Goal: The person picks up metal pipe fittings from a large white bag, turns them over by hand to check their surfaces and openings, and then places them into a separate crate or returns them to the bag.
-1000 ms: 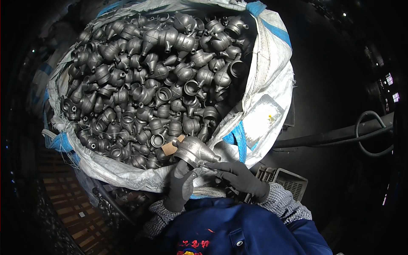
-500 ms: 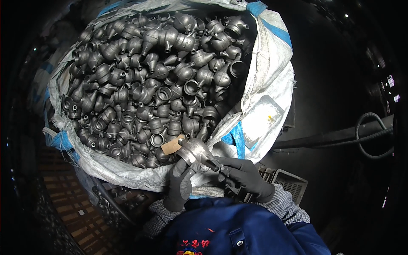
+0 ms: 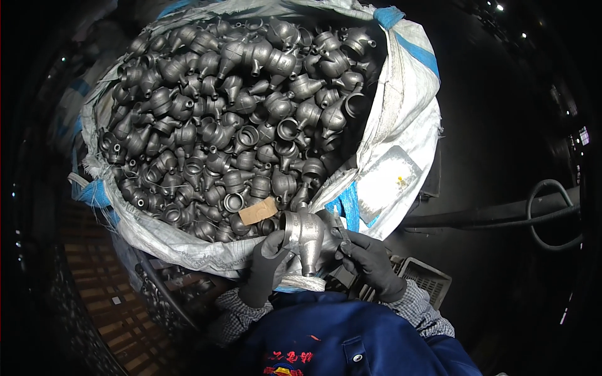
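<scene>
My left hand (image 3: 268,266), in a dark grey glove, is closed around the wide end of a grey metal casting (image 3: 303,235). The casting has a round body and a narrow spout, which points down toward me. Just right of it, my gloved right hand (image 3: 371,262) pinches a thin, flat metal tool (image 3: 340,227) whose tip points up and away. The tool is too small to name more exactly; a narrow gap lies between it and the spout. Beyond both hands, a big white woven bulk bag (image 3: 182,254) holds a heap of similar castings (image 3: 219,135).
A piece of brown cardboard (image 3: 258,211) lies on the near castings. The bag has blue straps (image 3: 351,207) and a clear document pouch (image 3: 389,182). A grey plastic crate (image 3: 433,279) stands at lower right. A brown slatted pallet (image 3: 103,301) is at lower left, a hose (image 3: 533,207) at far right.
The casting has been turned, so its spout swung from pointing right to pointing down toward me. My right hand has drawn slightly right, off the spout, and the tool now shows.
</scene>
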A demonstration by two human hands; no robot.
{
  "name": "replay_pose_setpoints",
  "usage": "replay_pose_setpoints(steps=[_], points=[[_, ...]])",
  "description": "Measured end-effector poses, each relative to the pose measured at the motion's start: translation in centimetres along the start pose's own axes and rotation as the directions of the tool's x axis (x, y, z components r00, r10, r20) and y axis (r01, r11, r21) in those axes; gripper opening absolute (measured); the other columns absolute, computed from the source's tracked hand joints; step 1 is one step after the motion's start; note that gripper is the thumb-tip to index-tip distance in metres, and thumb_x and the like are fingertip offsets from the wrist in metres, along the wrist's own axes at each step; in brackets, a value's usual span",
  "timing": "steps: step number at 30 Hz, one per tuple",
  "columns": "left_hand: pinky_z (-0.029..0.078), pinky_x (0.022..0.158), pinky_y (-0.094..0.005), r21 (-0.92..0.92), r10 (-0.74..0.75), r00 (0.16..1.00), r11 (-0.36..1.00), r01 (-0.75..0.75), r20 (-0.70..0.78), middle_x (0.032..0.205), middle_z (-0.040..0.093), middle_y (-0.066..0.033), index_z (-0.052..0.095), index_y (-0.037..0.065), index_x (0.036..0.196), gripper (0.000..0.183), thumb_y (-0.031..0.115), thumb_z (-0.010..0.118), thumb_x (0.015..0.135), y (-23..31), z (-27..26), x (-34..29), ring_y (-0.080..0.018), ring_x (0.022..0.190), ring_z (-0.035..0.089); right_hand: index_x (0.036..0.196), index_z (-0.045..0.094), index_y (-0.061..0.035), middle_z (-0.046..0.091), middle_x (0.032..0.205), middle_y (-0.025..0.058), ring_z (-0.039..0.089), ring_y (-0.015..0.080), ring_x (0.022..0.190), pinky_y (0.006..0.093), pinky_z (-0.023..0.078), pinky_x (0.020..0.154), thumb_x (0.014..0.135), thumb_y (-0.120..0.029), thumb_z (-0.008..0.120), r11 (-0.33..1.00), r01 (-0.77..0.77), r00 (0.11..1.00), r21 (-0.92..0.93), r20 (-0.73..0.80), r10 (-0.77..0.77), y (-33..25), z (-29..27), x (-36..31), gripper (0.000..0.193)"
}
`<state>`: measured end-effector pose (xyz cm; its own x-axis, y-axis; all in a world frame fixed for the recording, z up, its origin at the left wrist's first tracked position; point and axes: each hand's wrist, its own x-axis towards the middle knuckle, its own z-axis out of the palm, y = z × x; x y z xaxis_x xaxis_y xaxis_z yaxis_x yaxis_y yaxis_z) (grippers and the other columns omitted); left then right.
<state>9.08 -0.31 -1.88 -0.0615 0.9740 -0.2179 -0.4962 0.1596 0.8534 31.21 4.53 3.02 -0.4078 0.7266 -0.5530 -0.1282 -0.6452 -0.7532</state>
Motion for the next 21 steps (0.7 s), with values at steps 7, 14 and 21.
replay_pose_setpoints(steps=[7, 14, 21], points=[[0.049, 0.081, -0.0238, 0.136, -0.013, 0.993, 0.99, 0.03, -0.121, 0.096, 0.067, -0.0076, 0.065, -0.002, 0.098, 0.012, 0.005, 0.065, 0.089, -0.6, 0.6, -0.3, -0.0103, 0.09, 0.062, 0.131, 0.055, -0.0012, 0.063, 0.083, 0.0007, 0.044, 0.0039, 0.054, 0.0188, 0.031, 0.049, 0.093, -0.017, 0.061, 0.987, 0.09, 0.992, -0.13, -0.082, -0.101, -0.1, -0.8, 0.9, 0.042], [0.05, 0.087, -0.0281, 0.045, -0.128, 0.992, 0.991, 0.128, -0.013, 0.101, 0.066, -0.0091, 0.054, -0.004, 0.117, 0.04, 0.011, 0.072, 0.085, 0.3, 0.5, -1.8, -0.0146, 0.095, 0.065, 0.136, 0.049, -0.0001, 0.064, 0.106, 0.0083, 0.06, 0.013, 0.086, 0.0235, 0.048, 0.073, 0.086, -0.016, 0.069, 0.823, 0.42, 0.904, -0.381, 0.1, -0.415, -0.4, -0.1, 2.3, 0.057], [0.048, 0.088, -0.0291, 0.182, -0.141, 0.989, 0.975, 0.13, 0.051, 0.11, 0.063, -0.009, 0.052, -0.005, 0.123, 0.05, 0.02, 0.073, 0.085, 1.2, 0.3, -2.6, -0.0153, 0.098, 0.061, 0.146, 0.035, -0.0095, 0.055, 0.124, 0.0165, 0.057, 0.0318, 0.111, 0.0373, 0.049, 0.09, 0.073, -0.029, 0.077, 0.326, 0.599, 0.765, -0.732, 0.401, -0.505, -2.2, 3.4, 2.6, 0.086]])
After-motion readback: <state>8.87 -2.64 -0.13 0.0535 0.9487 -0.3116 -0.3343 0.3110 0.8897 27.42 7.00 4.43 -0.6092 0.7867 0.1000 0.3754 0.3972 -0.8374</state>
